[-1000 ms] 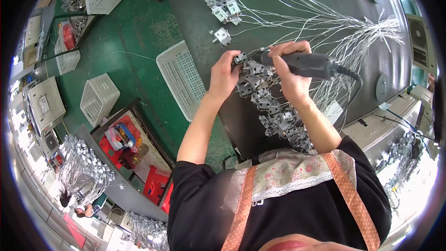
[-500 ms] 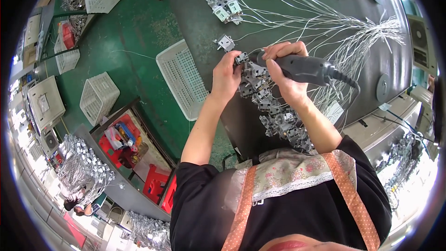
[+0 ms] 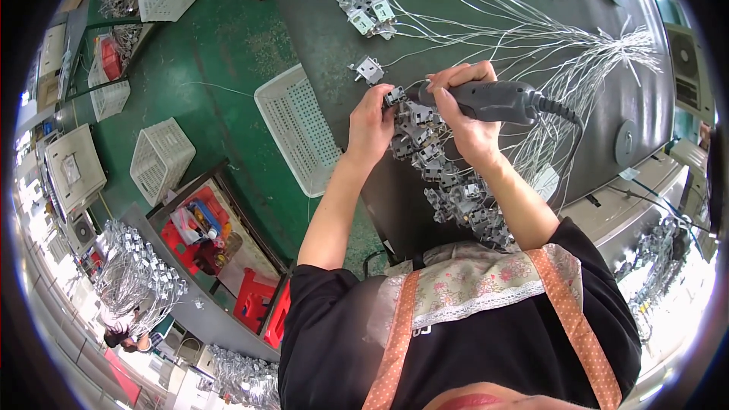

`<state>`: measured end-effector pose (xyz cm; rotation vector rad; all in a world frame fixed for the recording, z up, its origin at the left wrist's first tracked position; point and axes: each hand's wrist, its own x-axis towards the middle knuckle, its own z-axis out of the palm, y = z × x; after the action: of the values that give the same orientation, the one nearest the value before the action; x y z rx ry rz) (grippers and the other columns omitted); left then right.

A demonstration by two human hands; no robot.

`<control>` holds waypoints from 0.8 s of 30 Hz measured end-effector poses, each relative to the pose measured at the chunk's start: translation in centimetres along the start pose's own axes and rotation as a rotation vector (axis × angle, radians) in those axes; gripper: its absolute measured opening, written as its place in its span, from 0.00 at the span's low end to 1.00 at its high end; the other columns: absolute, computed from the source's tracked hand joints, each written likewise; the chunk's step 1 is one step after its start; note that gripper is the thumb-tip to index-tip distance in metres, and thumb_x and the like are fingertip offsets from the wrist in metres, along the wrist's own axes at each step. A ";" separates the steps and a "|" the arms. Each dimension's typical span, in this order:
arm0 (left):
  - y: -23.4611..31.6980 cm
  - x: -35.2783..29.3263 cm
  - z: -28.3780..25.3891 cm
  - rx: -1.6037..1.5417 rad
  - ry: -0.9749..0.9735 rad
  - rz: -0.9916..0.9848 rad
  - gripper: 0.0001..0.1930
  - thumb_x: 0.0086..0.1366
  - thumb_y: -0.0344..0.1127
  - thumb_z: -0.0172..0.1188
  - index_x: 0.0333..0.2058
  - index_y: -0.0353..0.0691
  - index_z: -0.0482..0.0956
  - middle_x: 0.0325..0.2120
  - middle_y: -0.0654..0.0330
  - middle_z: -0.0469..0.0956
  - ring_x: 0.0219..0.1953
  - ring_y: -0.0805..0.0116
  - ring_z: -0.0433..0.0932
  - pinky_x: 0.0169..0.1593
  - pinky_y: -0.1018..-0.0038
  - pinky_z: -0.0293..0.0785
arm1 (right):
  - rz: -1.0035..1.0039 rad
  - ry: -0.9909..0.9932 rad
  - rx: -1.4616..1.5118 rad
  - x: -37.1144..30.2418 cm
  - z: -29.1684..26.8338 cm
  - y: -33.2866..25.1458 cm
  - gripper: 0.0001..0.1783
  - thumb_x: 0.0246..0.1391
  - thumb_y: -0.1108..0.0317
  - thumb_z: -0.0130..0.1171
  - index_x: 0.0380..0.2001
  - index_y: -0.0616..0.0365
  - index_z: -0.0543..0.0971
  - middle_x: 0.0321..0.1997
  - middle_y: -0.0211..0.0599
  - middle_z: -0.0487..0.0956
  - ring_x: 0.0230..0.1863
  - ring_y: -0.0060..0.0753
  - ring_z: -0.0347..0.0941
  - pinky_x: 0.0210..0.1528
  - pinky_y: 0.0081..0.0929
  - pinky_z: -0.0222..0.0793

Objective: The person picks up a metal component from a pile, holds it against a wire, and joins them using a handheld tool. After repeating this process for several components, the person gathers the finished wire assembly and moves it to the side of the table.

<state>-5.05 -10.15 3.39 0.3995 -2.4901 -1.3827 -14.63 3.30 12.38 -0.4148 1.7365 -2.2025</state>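
My left hand is closed on a small silver metal switch-like unit at the table's left edge. In my right hand lies a black corded electric screwdriver, pointing left at that unit; its tip is hidden by my fingers. A row of similar metal units with white wires runs toward me beneath my hands. One single unit sits just beyond my left hand, and a cluster of others is at the far edge. Their wires gather in a bundle on the right.
The dark table bears all this. On the green floor to the left stand a white perforated basket and a smaller white basket. An open drawer holds red trays. The screwdriver's cable curves down at right.
The rear of the screwdriver has swung slightly away from me, so it lies more level. My right hand has shifted with it; my left hand stays nearly still on the unit.
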 end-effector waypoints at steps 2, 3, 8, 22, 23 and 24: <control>0.1 0.1 -0.2 0.019 -0.039 -0.045 0.19 0.53 0.17 0.61 0.43 0.38 0.72 0.40 0.53 0.77 0.43 0.52 0.79 0.45 0.66 0.75 | -0.025 -0.004 0.039 0.3 -0.2 0.1 0.14 0.47 0.82 0.61 0.33 0.61 0.66 0.34 0.39 0.77 0.39 0.30 0.75 0.51 0.33 0.71; 0.1 0.1 -0.3 0.037 -0.078 -0.089 0.17 0.55 0.19 0.61 0.43 0.38 0.72 0.39 0.53 0.77 0.43 0.51 0.78 0.45 0.66 0.75 | -0.024 -0.005 0.040 0.4 -0.1 0.2 0.14 0.47 0.82 0.61 0.33 0.61 0.66 0.34 0.39 0.77 0.39 0.30 0.75 0.51 0.33 0.71; -1.7 0.2 -1.3 0.132 0.006 0.015 0.16 0.59 0.28 0.61 0.46 0.37 0.69 0.41 0.49 0.73 0.42 0.48 0.74 0.43 0.60 0.73 | 0.080 0.109 -0.063 1.2 0.3 0.8 0.16 0.47 0.78 0.64 0.35 0.58 0.68 0.32 0.34 0.77 0.33 0.22 0.73 0.39 0.25 0.72; -2.3 8.2 -2.1 -0.126 0.006 -0.591 0.20 0.62 0.47 0.62 0.36 0.32 0.72 0.20 0.55 0.74 0.18 0.68 0.74 0.20 0.70 0.68 | 0.033 0.124 -0.005 1.0 0.4 0.6 0.17 0.46 0.82 0.63 0.36 0.59 0.66 0.34 0.35 0.77 0.36 0.24 0.74 0.40 0.24 0.72; -2.3 8.1 -2.2 -0.297 -0.027 -0.652 0.17 0.64 0.45 0.59 0.36 0.34 0.72 0.19 0.58 0.73 0.16 0.71 0.70 0.17 0.74 0.63 | -0.010 0.117 0.003 1.1 0.5 0.2 0.17 0.47 0.83 0.62 0.36 0.58 0.66 0.34 0.36 0.77 0.37 0.25 0.74 0.43 0.26 0.72; -2.3 7.9 -2.3 -0.469 -0.059 -0.710 0.14 0.65 0.43 0.57 0.37 0.35 0.73 0.19 0.60 0.72 0.14 0.75 0.66 0.14 0.78 0.58 | -0.053 0.110 0.011 1.1 0.6 -0.1 0.17 0.47 0.83 0.62 0.36 0.58 0.66 0.35 0.36 0.77 0.38 0.26 0.74 0.46 0.28 0.72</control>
<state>-11.33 -15.99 3.39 1.2131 -2.0245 -2.1832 -15.40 2.35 12.62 -0.3472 1.7873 -2.3108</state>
